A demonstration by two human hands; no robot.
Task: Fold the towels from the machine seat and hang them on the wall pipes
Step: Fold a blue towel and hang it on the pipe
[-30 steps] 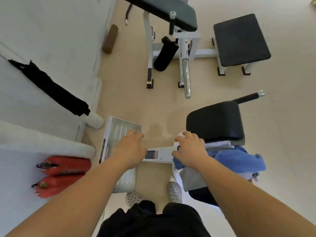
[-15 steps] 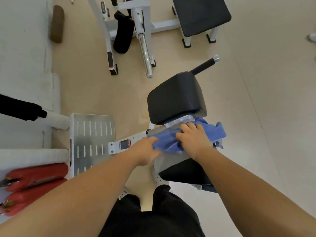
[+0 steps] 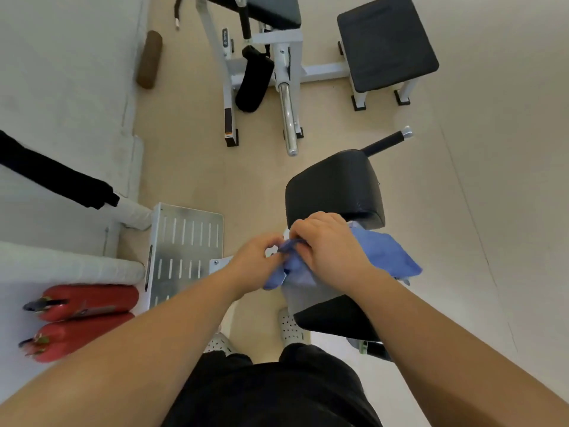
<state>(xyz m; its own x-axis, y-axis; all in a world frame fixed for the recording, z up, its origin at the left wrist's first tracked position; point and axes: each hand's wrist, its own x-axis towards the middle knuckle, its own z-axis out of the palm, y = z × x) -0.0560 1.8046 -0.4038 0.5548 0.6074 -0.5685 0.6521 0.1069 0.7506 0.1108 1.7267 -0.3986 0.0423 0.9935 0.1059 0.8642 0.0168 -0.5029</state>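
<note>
Gym floor | machine seat [image 3: 331, 315] | blue towel [image 3: 388, 257] under right hand [image 3: 326, 245]

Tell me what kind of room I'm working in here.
Most likely a gym: a padded black machine seat with a blue towel on it, a white-framed weight machine with a chrome bar, and a padded bench on the floor.

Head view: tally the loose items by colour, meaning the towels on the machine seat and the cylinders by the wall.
Blue towel: 1, gripped by left hand and right hand
Grey towel: 1, on the machine seat
Red cylinders: 2
Total: 4
</note>
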